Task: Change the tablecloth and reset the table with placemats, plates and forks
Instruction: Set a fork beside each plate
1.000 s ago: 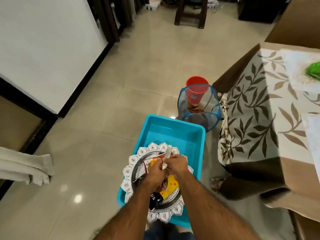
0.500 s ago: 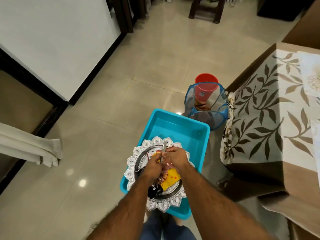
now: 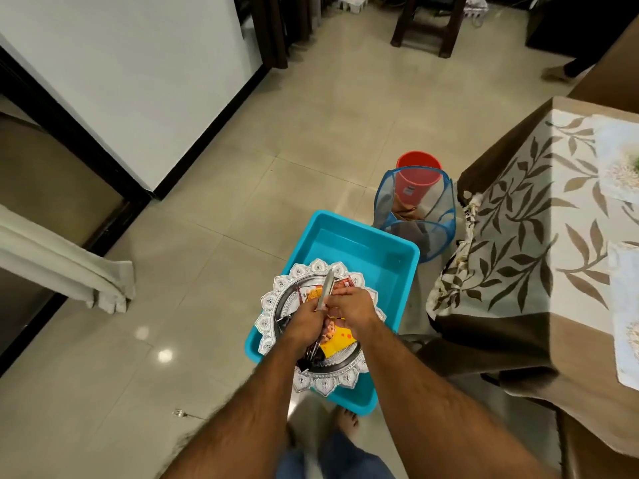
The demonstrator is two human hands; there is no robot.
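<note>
A stack of silver plates with an ornate scalloped rim (image 3: 276, 307) sits over the near corner of a blue plastic tub (image 3: 363, 235). Snack packets (image 3: 340, 340) lie on the top plate. My left hand (image 3: 304, 321) and my right hand (image 3: 354, 304) meet above the plate, both closed around a bundle of forks (image 3: 326, 288), handles up and tines down. One more fork (image 3: 180, 413) lies on the floor at the lower left. The table at the right wears a leaf-patterned tablecloth (image 3: 518, 257) with pale placemats (image 3: 619, 157) on it.
A blue mesh basket (image 3: 390, 202) holding brown cloth stands beyond the tub, with a red bucket (image 3: 418, 167) behind it. A folded white cloth (image 3: 69, 274) hangs at the left. A dark wooden stool (image 3: 428, 25) stands far back. My bare foot (image 3: 345, 420) is beside the tub.
My hands stay together on the forks over the plate, and the handles lean a little more to the right. The view has pulled back, bringing the floor fork into sight.
</note>
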